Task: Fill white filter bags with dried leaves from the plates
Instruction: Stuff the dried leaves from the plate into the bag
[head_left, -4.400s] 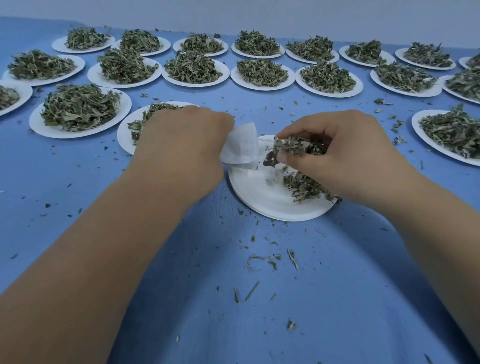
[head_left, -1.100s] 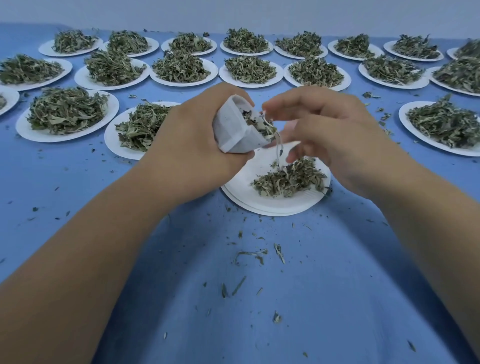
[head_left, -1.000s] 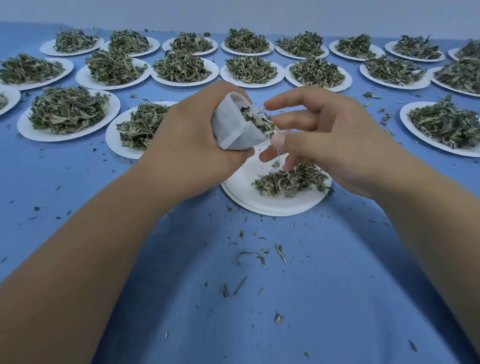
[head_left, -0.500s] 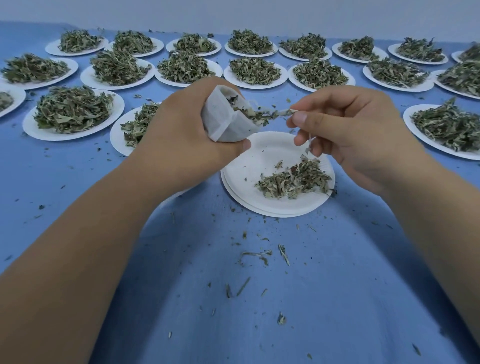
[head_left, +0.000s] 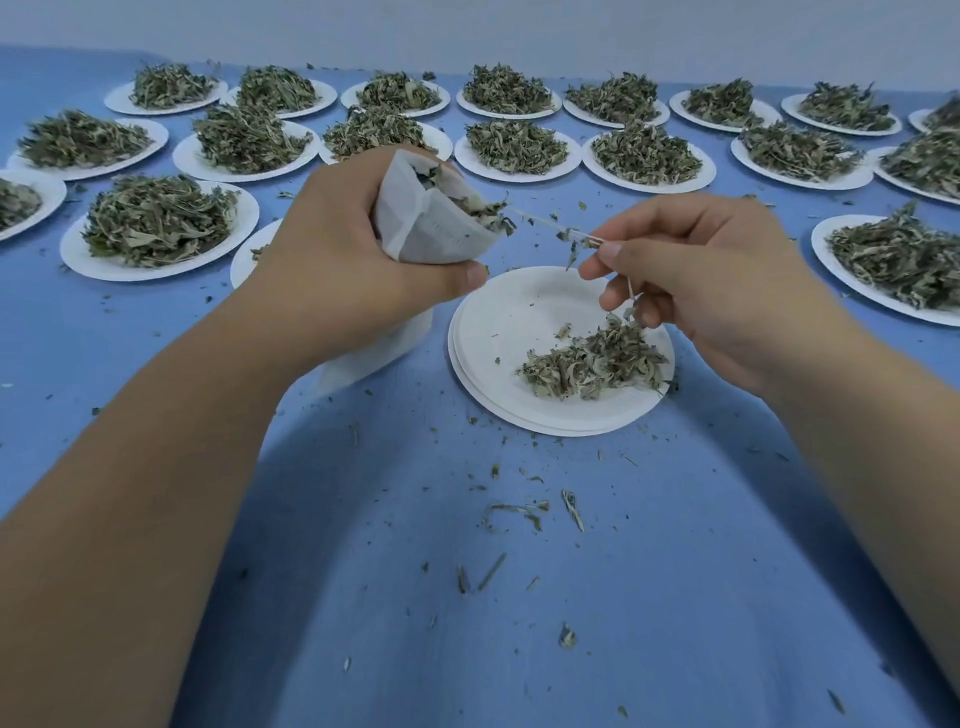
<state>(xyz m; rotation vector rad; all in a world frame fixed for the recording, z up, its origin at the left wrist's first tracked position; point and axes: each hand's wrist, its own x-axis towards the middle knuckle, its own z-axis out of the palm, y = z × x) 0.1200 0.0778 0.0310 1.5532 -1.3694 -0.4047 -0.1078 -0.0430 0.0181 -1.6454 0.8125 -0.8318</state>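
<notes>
Nearest the camera, the blue surface (head_left: 519, 623) carries scattered crumbs and a few loose stems, lying just on the near side of the near plate (head_left: 498, 332). That white plate, which seems to sit on a second one beneath it, holds a small heap of dried leaves (head_left: 592, 361) on its right half; its left half is nearly bare.

Both forearms reach in from the bottom corners. The left hand (head_left: 343, 260) hovers above and to the left of the near plate, clenched around a white filter bag (head_left: 431, 234), thumb pressed under the bag's lower edge. The bag's mouth tilts toward the right, and green leaves poke out of it. A thin drawstring (head_left: 540, 221) runs from the mouth across to the right hand (head_left: 717, 280), which is above the plate's right rim and pinches the string between thumb and forefinger; the other fingers curl loosely, and a few leaf bits cling near them. Under the left wrist, just left of the near plate, a flat white piece (head_left: 384, 348) lies on the surface; what it is cannot be told.

Beyond the near plate, many more white plates (head_left: 156, 228) stand in rows, each heaped with dried leaves, reaching to the far edge of the surface by a pale wall (head_left: 467, 26).
</notes>
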